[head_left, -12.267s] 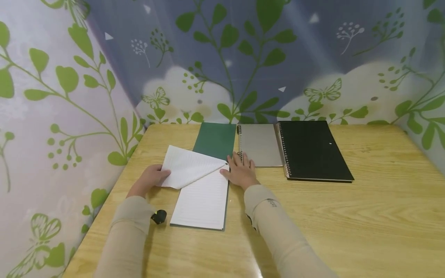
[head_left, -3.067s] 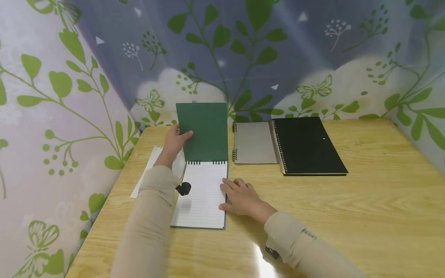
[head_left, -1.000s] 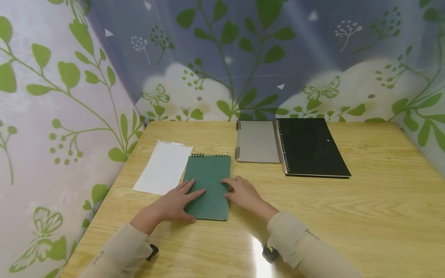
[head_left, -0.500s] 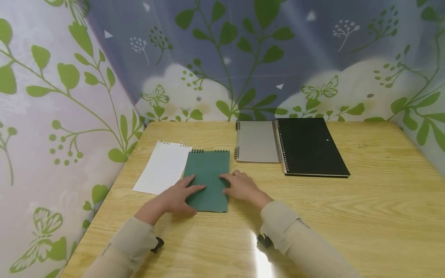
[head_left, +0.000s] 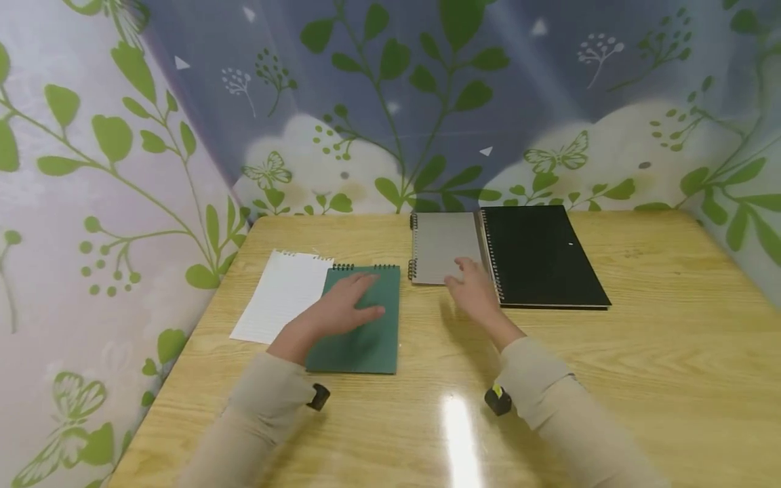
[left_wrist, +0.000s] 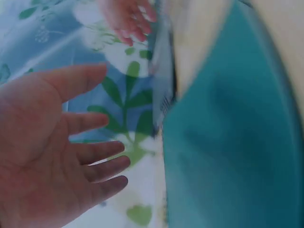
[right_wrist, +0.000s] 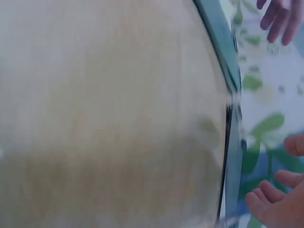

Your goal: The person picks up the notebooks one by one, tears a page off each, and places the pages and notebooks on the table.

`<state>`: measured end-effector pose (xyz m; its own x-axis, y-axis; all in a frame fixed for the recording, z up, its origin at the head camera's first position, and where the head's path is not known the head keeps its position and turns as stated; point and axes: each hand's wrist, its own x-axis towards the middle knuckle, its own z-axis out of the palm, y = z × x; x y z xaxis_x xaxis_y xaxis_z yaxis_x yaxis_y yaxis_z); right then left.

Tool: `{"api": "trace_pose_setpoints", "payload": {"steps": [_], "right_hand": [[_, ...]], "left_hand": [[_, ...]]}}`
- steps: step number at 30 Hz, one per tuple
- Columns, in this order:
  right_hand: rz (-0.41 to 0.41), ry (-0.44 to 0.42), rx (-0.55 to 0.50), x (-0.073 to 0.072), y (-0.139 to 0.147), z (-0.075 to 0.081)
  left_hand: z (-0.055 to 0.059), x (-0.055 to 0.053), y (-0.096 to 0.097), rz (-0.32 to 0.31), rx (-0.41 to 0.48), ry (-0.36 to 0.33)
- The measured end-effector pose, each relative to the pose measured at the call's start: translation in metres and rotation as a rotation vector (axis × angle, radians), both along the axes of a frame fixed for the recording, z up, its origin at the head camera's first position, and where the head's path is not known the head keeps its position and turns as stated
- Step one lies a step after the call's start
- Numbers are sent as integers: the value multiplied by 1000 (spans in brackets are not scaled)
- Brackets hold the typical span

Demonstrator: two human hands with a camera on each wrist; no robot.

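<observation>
My left hand (head_left: 342, 308) is raised over the closed green spiral notepad (head_left: 372, 346), fingers extended and thumb apart. In the left wrist view, that palm (left_wrist: 38, 142) holds nothing, and the green cover fills the right side. My right hand (head_left: 476, 291) hovers near the front edge of the grey spiral notebook (head_left: 442, 244), fingers loosely bent around nothing. The right wrist view shows its fingers (right_wrist: 266, 194) apart at the right edge. A torn-out lined sheet (head_left: 277, 298) lies left of the notepad, its right edge tucked beside or under the cover.
A large black spiral notebook (head_left: 546, 257) lies right of the grey one, their edges meeting. The wooden table (head_left: 659, 386) runs up to a leaf-patterned curtain (head_left: 342, 81) at the back and left. Dark wrist devices (head_left: 498, 401) sit at the cuffs.
Earlier the lined sheet was torn out and laid left, and the green cover was folded shut. Both hands have since lifted off the notepad, the right moving toward the grey notebook.
</observation>
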<state>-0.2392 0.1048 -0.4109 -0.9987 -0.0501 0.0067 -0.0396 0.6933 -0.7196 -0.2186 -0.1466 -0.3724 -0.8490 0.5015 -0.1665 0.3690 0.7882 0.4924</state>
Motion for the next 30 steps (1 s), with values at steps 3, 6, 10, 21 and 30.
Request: {"api": "trace_pose_setpoints", "payload": {"steps": [3,6,10,21,30], "right_hand": [[-48,-51,-10,-10,18,3],[-45,-134,-19,-15,26,4],[-55,-187,17,-18,29,2],[-138,-183,236,-33,21,3],[-160,-206,237,-41,27,1]], "left_hand": [[1,-19,24,70,112,-36],[-8,-35,45,164,197,-106],[-23,-50,69,273,290,-191],[-23,-69,105,442,334,-217],[-32,-76,121,750,415,-194]]}}
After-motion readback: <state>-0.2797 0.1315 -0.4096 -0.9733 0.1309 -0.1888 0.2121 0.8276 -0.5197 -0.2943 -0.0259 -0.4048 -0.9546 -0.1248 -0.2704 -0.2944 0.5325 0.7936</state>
